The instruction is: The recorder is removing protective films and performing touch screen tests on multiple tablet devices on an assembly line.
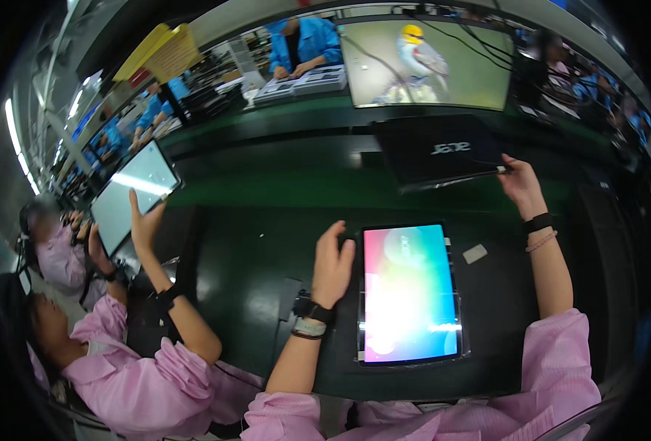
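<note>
My right hand (524, 185) grips the right corner of a black tablet (421, 158) with a pale logo on its dark face. It is held up beyond the middle of the table, below a large screen. Nearer to me, a lit tablet (411, 294) lies on the dark table, its screen glowing pink, white and green. A clear film edge shows around its lower part. My left hand (333, 266) hovers beside this tablet's upper left edge, fingers stretched out and holding nothing. A black band circles each wrist.
A small white card (474, 254) lies right of the lit tablet. A large monitor (428, 65) showing a bird stands at the back. At left, a co-worker in pink holds a tablet (136, 192) with a pale screen. People in blue work beyond the table.
</note>
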`<state>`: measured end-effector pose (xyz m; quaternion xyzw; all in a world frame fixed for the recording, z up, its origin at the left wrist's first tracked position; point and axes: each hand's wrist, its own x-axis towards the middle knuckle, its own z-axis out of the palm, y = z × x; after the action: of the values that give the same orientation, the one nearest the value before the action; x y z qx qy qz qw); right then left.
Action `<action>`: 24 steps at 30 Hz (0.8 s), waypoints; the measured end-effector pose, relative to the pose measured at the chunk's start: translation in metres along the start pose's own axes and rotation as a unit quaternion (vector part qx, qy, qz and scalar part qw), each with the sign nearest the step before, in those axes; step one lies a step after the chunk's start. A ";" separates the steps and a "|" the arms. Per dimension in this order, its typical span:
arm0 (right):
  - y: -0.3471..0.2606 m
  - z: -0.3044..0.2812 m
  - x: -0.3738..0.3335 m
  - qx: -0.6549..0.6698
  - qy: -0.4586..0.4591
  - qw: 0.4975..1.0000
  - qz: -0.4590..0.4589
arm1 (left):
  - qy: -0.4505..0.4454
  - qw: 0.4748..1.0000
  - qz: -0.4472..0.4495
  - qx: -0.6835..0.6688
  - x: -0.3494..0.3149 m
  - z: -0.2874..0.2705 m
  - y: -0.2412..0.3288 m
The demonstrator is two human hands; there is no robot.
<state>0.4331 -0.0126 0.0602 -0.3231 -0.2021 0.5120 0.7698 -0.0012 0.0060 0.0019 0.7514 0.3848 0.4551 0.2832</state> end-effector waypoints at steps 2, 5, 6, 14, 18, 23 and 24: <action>0.005 0.032 -0.036 0.009 -0.007 0.999 0.034 | 0.004 0.987 -0.020 -0.157 0.007 -0.008 0.011; 0.016 0.069 -0.078 -0.034 -0.042 0.998 0.035 | -0.049 0.863 -0.148 -0.480 0.006 -0.032 0.060; 0.014 0.077 -0.091 -0.068 -0.098 0.992 0.045 | -0.094 0.792 -0.128 -0.589 0.005 -0.036 0.063; 0.004 0.124 -0.152 -0.068 -0.049 0.996 0.006 | -0.206 0.769 -0.080 -0.600 -0.014 -0.066 0.105; 0.005 0.133 -0.155 -0.102 -0.066 0.989 -0.081 | -0.434 0.708 -0.079 -0.552 -0.011 -0.069 0.111; 0.002 0.152 -0.178 -0.168 -0.133 0.970 -0.116 | -0.352 0.852 0.011 -0.387 -0.009 -0.049 0.170; 0.005 0.152 -0.182 -0.189 -0.129 0.964 -0.134 | -0.284 0.886 0.030 -0.365 -0.007 -0.046 0.170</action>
<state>0.2604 -0.1340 0.1680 -0.3639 -0.4336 0.3943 0.7240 0.0093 -0.0890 0.1501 0.7030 0.0718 0.3388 0.6211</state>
